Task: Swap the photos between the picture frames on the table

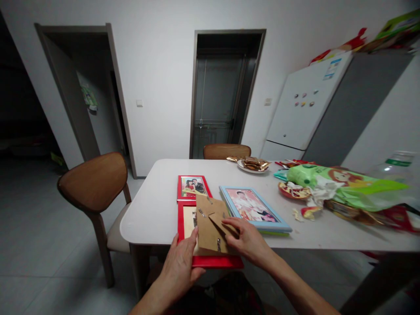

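While the left hand [180, 262] sits spread over the near-left corner of the bigger red photo frame [218, 262], thumb apart from the fingers, the right hand [246, 238] is bent over the right side of a brown backing board [205, 232]. Its fingertips touch the flip-out stand leg [218, 219], but can't tell if they're really pinching it, or how firmly the left is gripping. Board's lying skewed on top of that frame, metal clips facing up, and the frame pokes past the near edge of the white table [154, 205]. Smaller red frame with a couple's photo [193, 187] is just behind it, light blue photo frame [252, 208] off to the right. Further right: gold-wrapped snacks [255, 163] on a plate [251, 169], plus a green plastic bag [344, 181].
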A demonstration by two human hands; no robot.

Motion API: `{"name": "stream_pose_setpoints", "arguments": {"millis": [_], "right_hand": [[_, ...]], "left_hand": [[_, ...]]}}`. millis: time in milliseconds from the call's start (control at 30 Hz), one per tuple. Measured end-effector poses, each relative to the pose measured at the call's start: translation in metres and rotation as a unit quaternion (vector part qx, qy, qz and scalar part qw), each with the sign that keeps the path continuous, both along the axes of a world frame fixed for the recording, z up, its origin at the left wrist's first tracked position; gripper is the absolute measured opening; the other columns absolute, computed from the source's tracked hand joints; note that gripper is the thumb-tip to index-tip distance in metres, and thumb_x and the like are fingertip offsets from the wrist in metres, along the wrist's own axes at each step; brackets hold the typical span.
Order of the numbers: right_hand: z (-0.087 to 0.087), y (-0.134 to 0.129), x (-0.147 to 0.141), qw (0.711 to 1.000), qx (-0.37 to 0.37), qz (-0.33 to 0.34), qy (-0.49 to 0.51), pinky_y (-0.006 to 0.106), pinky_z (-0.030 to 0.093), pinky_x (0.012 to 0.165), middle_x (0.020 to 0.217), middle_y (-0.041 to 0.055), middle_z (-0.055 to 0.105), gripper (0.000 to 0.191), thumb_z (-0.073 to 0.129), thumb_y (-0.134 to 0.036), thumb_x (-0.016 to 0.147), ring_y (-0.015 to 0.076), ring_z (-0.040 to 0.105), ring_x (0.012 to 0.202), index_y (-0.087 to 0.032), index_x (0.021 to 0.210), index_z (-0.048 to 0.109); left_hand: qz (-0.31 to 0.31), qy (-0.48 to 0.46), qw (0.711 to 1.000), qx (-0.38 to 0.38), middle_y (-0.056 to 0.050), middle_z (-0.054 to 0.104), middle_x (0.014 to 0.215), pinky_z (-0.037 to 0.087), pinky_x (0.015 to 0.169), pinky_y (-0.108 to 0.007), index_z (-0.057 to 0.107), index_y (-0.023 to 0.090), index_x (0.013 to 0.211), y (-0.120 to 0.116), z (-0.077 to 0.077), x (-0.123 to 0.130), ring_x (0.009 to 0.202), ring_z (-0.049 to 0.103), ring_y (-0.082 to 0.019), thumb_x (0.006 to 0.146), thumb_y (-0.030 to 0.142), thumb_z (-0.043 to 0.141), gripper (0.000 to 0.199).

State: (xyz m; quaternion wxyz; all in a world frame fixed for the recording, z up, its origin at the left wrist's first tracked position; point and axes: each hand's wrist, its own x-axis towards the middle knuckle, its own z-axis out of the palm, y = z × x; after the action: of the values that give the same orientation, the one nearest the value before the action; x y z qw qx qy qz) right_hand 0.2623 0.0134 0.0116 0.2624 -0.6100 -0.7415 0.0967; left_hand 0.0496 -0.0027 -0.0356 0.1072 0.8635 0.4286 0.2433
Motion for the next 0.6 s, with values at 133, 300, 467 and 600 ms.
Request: {"name": "stream_pose_setpoints", "arguments": {"millis": [133, 300, 467, 600], "right_hand": [[-0.004, -0.002, -0.015, 0.998, -0.032, 0.035, -0.03, 0.029, 0.037, 0.085, 0.102, 0.0071, 0.059, 0.036, 0.048, -0.018, 0.063, 0.019, 0.052, 0.093, -0.017, 0.095, 0.062], [-0.009, 0.003, -0.033, 0.996, -0.03, 0.04, -0.071, 0.028, 0.037, 0.081, 0.098, 0.0076, 0.058, 0.027, 0.048, -0.018, 0.064, 0.0195, 0.05, 0.092, -0.018, 0.086, 0.065], [-0.014, 0.007, -0.044, 0.994, -0.032, 0.059, -0.089, 0.026, 0.036, 0.078, 0.095, 0.0084, 0.056, 0.024, 0.049, -0.019, 0.066, 0.0185, 0.048, 0.088, -0.016, 0.085, 0.064], [-0.019, 0.011, -0.043, 0.992, -0.031, 0.047, -0.111, 0.027, 0.035, 0.078, 0.098, 0.0085, 0.054, 0.023, 0.048, -0.018, 0.068, 0.0188, 0.046, 0.091, -0.017, 0.086, 0.063]], "left_hand": [[0.031, -0.059, 0.998, -0.018, -0.013, 0.036, 0.131, 0.026, 0.098, -0.048, 0.002, 0.023, 0.131, 0.001, 0.0, -0.006, 0.118, 0.037, -0.024, 0.059, 0.014, 0.066, 0.097], [0.017, -0.057, 0.997, -0.043, -0.013, 0.032, 0.133, 0.027, 0.099, -0.048, 0.021, 0.021, 0.129, 0.003, -0.003, -0.011, 0.122, 0.03, -0.025, 0.061, 0.015, 0.063, 0.08], [0.01, -0.008, 0.999, -0.046, -0.014, 0.039, 0.13, 0.026, 0.098, -0.05, 0.042, 0.018, 0.116, 0.003, 0.0, -0.011, 0.119, 0.035, -0.026, 0.063, 0.019, 0.062, 0.056], [0.015, 0.028, 0.998, -0.056, -0.011, 0.048, 0.122, 0.027, 0.097, -0.049, 0.053, 0.018, 0.096, 0.001, 0.012, -0.008, 0.116, 0.04, -0.024, 0.067, 0.017, 0.06, 0.03]]}}
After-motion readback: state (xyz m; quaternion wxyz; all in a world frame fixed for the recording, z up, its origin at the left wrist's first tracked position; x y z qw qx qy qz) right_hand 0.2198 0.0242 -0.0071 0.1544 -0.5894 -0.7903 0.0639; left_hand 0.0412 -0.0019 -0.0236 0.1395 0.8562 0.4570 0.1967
